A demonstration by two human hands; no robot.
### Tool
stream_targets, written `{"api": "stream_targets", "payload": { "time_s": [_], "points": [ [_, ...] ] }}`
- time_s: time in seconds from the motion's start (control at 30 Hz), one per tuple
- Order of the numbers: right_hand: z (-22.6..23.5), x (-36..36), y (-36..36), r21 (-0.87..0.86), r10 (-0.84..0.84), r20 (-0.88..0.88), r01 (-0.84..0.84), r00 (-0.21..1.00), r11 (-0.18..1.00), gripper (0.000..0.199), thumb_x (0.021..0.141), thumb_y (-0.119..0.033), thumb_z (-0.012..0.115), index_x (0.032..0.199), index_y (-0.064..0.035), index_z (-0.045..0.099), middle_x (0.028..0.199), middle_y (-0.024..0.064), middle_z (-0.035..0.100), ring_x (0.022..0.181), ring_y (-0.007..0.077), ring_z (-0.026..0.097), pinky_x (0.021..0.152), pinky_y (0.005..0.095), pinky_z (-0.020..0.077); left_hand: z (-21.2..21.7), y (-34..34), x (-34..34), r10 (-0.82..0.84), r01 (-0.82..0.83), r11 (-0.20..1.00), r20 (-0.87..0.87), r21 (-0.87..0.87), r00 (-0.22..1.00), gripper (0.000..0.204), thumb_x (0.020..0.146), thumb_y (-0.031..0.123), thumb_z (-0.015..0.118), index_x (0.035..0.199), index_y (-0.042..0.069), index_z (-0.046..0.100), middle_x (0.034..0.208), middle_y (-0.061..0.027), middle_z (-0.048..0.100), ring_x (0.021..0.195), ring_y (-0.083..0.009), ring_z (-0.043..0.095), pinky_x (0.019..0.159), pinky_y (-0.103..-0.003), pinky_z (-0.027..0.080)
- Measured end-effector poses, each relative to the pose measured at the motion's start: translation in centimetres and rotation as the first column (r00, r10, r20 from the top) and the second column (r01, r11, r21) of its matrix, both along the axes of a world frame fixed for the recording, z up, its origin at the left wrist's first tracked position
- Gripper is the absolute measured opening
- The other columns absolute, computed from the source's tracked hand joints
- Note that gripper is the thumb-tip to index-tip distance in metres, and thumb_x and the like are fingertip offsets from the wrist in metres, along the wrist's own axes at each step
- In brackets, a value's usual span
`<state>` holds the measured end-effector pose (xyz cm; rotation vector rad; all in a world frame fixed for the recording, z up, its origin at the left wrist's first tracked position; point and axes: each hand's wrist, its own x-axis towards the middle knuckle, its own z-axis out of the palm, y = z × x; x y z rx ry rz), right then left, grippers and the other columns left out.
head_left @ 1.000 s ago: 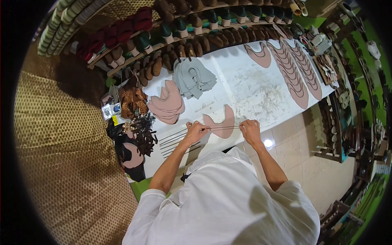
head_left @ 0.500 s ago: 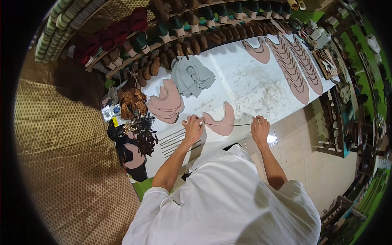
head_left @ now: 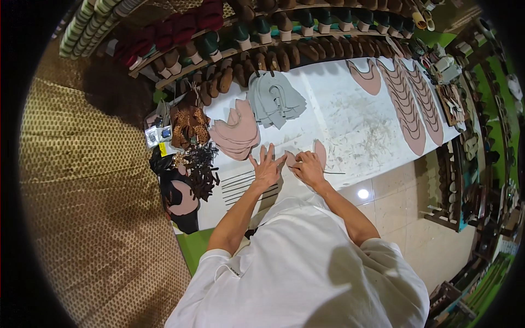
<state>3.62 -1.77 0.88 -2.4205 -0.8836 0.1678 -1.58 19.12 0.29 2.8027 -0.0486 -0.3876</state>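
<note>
A curved pink shoe-upper piece [head_left: 321,155] lies on the white table before me, mostly covered by my right hand. A thin dark strip [head_left: 334,173] runs across it, its free end sticking out to the right onto the table. My right hand [head_left: 308,168] is closed, fingers bent and pinching the strip near the piece's left tip. Just left of that tip, my left hand [head_left: 267,168] rests with its fingers spread, the thumb side close to the right hand's fingers. More dark strips [head_left: 235,188] lie in a row beside and under my left wrist.
Stacked pink pieces [head_left: 235,134] and grey pieces [head_left: 276,101] lie beyond my left hand. Pink pieces edged with dark strips [head_left: 402,109] overlap at the far right. Dark scraps [head_left: 203,177] heap at the left. Shelves of shoes [head_left: 284,30] line the table's back.
My right hand has moved left from the strip's far end to the piece's left tip. My left hand has let go of the strip and spread its fingers. The view has shifted slightly.
</note>
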Motion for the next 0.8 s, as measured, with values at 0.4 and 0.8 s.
{"api": "stream_targets", "payload": {
  "time_s": [0.4,0.8],
  "points": [
    [0.1,1.8,1.1,0.079,-0.185,0.070,0.179,0.980,0.981,0.018,0.092,-0.019,0.068,0.095,-0.0042,0.077,0.133,0.0091,0.062,0.131,0.0289,0.051,0.115,0.0541,0.0318,0.0,-0.2,-0.1,0.062,-0.058,0.994,0.043,-0.096,0.997,0.062,0.086,0.011,0.069,0.140,0.039,0.064,0.173,-0.0160,0.017,0.159,-0.0441,0.011,0.110,-0.085,0.001],
    [-0.9,4.0,3.4,-0.023,-0.108,0.095,0.111,0.990,0.994,0.017,0.092,-0.019,0.066,0.089,-0.0067,0.077,0.131,0.0056,0.062,0.134,0.0266,0.048,0.118,0.0580,0.0281,-0.6,-0.2,0.7,0.127,-0.124,0.976,0.003,-0.177,0.992,0.052,0.085,0.010,0.069,0.130,0.035,0.071,0.172,-0.0160,0.022,0.158,-0.0433,0.012,0.111,-0.084,0.003]
  ]
}}
